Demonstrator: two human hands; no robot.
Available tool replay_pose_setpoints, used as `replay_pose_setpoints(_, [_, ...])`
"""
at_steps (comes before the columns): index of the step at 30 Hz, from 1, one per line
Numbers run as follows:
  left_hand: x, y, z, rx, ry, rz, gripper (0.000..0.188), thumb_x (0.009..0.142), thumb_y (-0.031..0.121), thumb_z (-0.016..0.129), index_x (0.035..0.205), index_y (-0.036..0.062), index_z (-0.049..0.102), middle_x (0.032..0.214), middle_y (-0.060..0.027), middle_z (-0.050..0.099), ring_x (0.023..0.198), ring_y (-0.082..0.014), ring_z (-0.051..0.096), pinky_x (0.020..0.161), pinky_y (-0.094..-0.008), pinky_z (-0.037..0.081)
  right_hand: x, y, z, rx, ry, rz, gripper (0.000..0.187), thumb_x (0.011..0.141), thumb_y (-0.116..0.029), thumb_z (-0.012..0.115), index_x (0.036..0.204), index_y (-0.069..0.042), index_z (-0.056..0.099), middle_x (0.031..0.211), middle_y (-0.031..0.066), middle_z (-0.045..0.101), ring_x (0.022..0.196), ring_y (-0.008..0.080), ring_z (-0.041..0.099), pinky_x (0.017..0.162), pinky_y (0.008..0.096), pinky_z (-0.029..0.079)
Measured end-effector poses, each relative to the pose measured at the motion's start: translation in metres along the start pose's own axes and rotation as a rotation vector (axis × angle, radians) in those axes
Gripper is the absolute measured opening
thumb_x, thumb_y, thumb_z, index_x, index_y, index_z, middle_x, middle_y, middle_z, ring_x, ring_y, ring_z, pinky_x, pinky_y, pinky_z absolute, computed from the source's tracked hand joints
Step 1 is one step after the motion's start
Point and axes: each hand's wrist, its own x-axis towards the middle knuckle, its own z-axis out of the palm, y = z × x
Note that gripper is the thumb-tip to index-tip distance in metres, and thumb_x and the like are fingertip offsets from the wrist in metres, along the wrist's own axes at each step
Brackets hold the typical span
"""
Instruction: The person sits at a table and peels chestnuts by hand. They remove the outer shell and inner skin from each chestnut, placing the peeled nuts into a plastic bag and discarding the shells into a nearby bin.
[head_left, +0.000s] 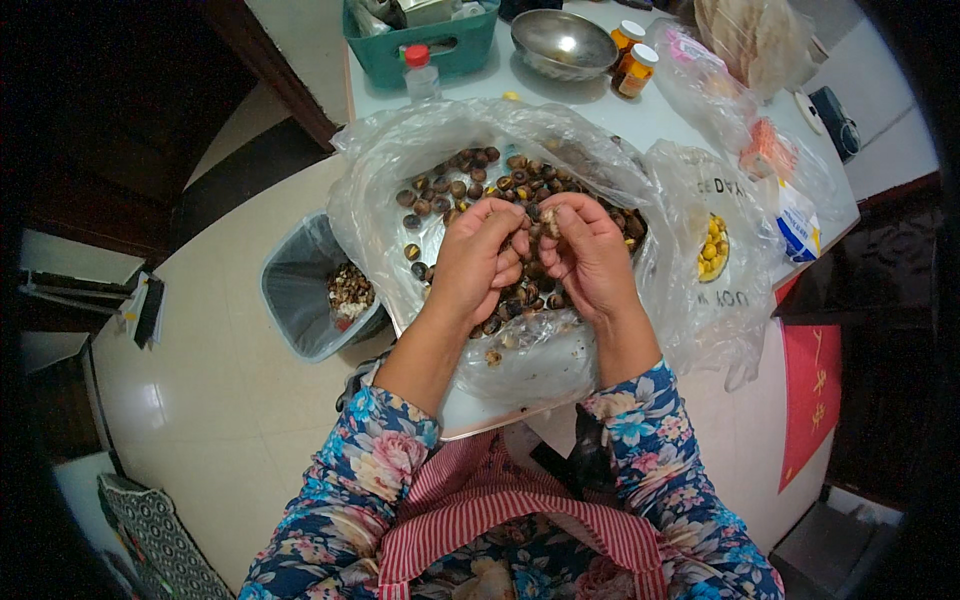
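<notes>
My left hand and my right hand are raised close together over an opened clear plastic bag. Between the thumb and fingers of the right one is a small pale brown chestnut piece. My left thumb and fingers are pinched together just beside it; what they hold, if anything, is hidden. Below and around both hands, many dark brown chestnuts lie in the bag, some split to show yellow. Shell crumbs cling to the bag's near side.
Left of the table stands a lined grey bin with shells inside. A second clear bag at right has peeled yellow chestnuts. Toward the back are a green basket, a red-capped bottle, a metal bowl and brown jars.
</notes>
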Motion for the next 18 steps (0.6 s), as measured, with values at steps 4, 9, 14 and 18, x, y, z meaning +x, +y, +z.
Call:
replay_pose_setpoints(4, [0.0014,0.0008,-0.0008,-0.041,-0.011,-0.019,0.005,0.082,0.008,0.051,0.085,0.0038,0.052,0.067,-0.0041,0.052,0.041,-0.0025,0.032,0.034,-0.0157,0.024,-0.0002,-0.0037,-0.0014,0.077,-0.009,-0.058,0.02,0.088,-0.014,0.056,0.105,-0.004,0.054,0.082,0.0049,0.059,0.066,0.0123,0.059,0.055,0.0208,0.048])
replay_pose_setpoints(9, [0.0006,0.002,-0.0016,-0.022,-0.076,-0.041,0.007,0.082,0.006,0.052,0.087,0.0027,0.053,0.069,-0.0046,0.053,0.042,-0.0024,0.032,0.035,-0.0153,0.024,-0.0012,-0.0081,-0.003,-0.032,-0.022,-0.164,0.025,0.084,-0.006,0.057,0.109,-0.005,0.052,0.104,0.0113,0.059,0.086,0.0139,0.058,0.069,0.0239,0.049])
replay_pose_setpoints(14, [-0.0018,0.0044,-0.0005,0.006,-0.058,-0.033,0.01,0.082,0.009,0.058,0.088,0.0027,0.053,0.069,-0.0046,0.054,0.042,-0.0019,0.034,0.035,-0.0153,0.024,-0.001,-0.0079,-0.0054,-0.187,0.001,-0.203,0.034,0.078,0.0,0.06,0.11,-0.002,0.051,0.11,0.0111,0.058,0.094,0.0143,0.056,0.079,0.0252,0.047])
replay_pose_setpoints(18, [-0.0032,0.0057,0.001,0.078,-0.036,-0.026,0.015,0.081,0.012,0.063,0.09,0.003,0.054,0.07,-0.0046,0.055,0.043,-0.0019,0.037,0.036,-0.0156,0.025,-0.0005,-0.0067,-0.0065,-0.268,-0.021,-0.2,0.034,0.076,0.005,0.059,0.109,-0.001,0.053,0.106,0.0073,0.058,0.095,0.0113,0.055,0.082,0.0243,0.046])
